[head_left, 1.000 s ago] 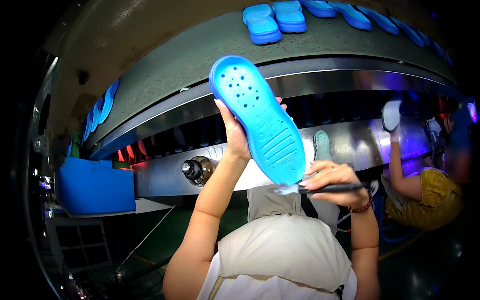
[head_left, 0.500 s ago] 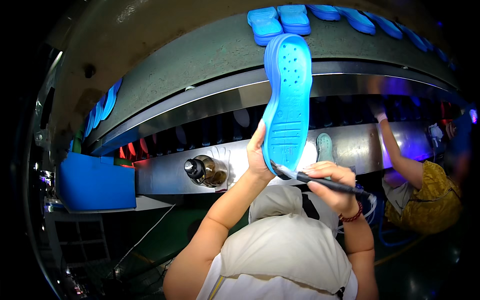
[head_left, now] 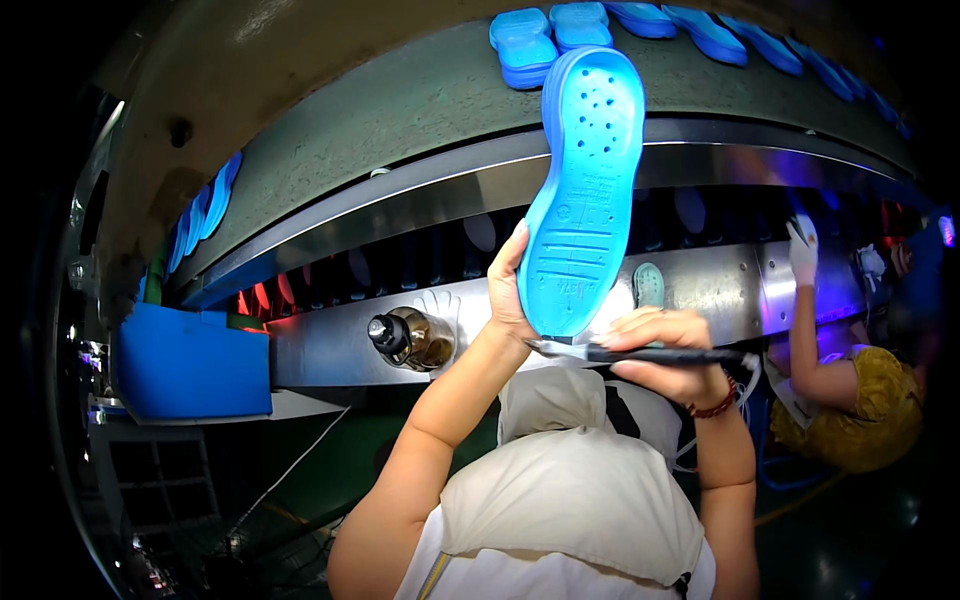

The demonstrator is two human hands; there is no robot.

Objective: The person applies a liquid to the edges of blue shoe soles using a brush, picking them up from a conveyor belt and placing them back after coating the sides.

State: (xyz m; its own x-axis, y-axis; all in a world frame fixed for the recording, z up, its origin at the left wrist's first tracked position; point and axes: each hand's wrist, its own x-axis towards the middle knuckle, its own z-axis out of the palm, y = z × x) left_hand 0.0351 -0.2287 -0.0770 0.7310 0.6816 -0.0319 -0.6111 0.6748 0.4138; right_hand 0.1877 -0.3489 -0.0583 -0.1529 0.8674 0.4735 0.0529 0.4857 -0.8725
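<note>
The shoe sole [head_left: 585, 190] stands in the left hand [head_left: 512, 290], its far end overlapping the view of the belt [head_left: 400, 135]. The right hand [head_left: 670, 350] and brush-like tool [head_left: 600, 354] lie at its near end, to the right. On the bench [head_left: 330, 345], a bottle [head_left: 430, 345] sits left, a smaller sole piece [head_left: 649, 286] right. A box [head_left: 200, 360] adjoins the bench's left end. Behind, a row of soles [head_left: 523, 50] lies on the belt. A co-worker [head_left: 850, 400] is far right.

a bright blue shoe sole [head_left: 585, 205] is held up at the centre, far end leaning slightly right, small holes dotting that end and bars crossing the near half; a black-handled tool [head_left: 640, 354], perhaps a brush, lies crosswise at its near end, pale tip pointing left
</note>
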